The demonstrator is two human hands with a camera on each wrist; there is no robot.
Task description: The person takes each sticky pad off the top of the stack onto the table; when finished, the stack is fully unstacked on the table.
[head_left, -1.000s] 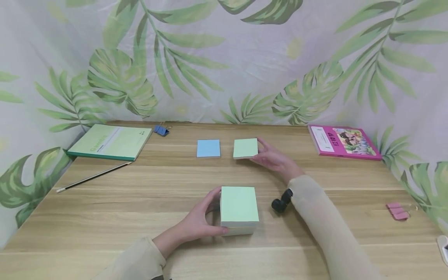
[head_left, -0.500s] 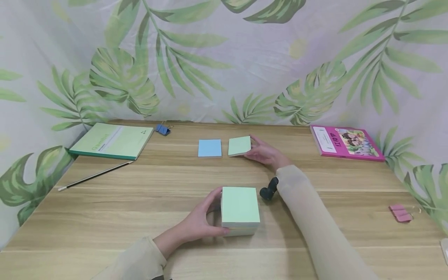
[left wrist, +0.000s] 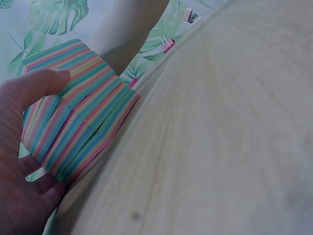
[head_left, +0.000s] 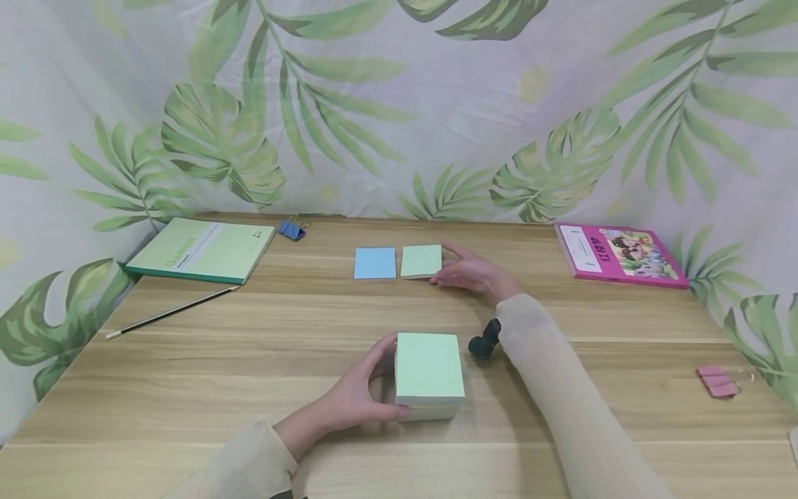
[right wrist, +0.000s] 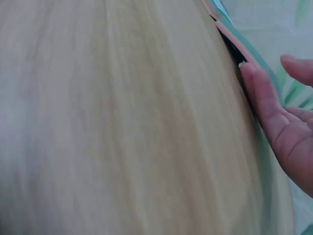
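Note:
My left hand grips a thick stack of sticky notes by its left side, thumb at the front. Its top is pale green; in the left wrist view the stack's sides show pink, yellow and blue stripes. Farther back, a thin pale green sticky note pad lies just right of a blue sticky note pad, a narrow gap between them. My right hand is at the green pad's right edge. In the right wrist view, the thumb meets the pad's edge while another finger stands apart from it.
Back left are a green notebook, a blue binder clip and a pencil. A pink book lies back right, a pink binder clip at the right. A leaf-print cloth hangs behind the wooden table.
My right hand has moved the green pad left, close to the blue one; tilted half a second ago, it now lies flat and the fingers have loosened. My left hand stays on the stack.

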